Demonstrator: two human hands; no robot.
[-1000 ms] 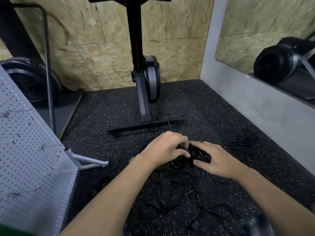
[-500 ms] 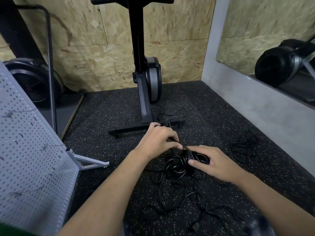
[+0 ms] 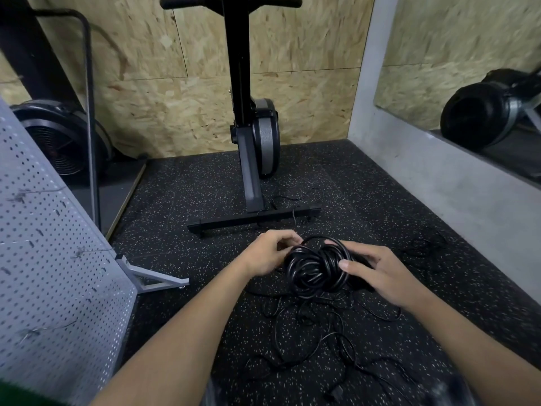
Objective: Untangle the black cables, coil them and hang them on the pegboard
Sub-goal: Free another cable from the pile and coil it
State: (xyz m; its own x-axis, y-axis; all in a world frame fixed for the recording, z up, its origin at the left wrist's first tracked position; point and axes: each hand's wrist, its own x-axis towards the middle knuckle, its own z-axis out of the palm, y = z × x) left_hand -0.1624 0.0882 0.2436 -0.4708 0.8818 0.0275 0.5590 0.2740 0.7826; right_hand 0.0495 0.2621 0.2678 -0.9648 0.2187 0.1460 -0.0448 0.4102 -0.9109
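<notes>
Head view: the speckled rubber floor fills the frame, and the grey pegboard stands on it at 9 o'clock from your hands, leaning on its metal foot, well apart from the work. An exercise machine stands at 12 o'clock, with a thin cable strand trailing across its base bar. The loose black cables lie tangled on the floor at 6 o'clock, directly below your hands, and a second small tangle lies at 3 o'clock. The coil is held off the floor between both hands. It reads as two lobes side by side, so its long axis runs 9 to 3 o'clock. Your right hand grips the coil's 3 o'clock side, thumb pressed on top and fingers curled behind it. Your left hand is curled at the 10 o'clock rim and appears to pinch a strand there; the exact contact is hidden by the fingers. A plug lies loose at 6 o'clock near the frame's lower edge. Judgement: the winding is unfinished, since strands seem to hang from the coil into the floor tangle. Your left hand is the nearer to the pegboard, so the hanging move would go toward 9 o'clock, and any tail not freed is likely to drag.
</notes>
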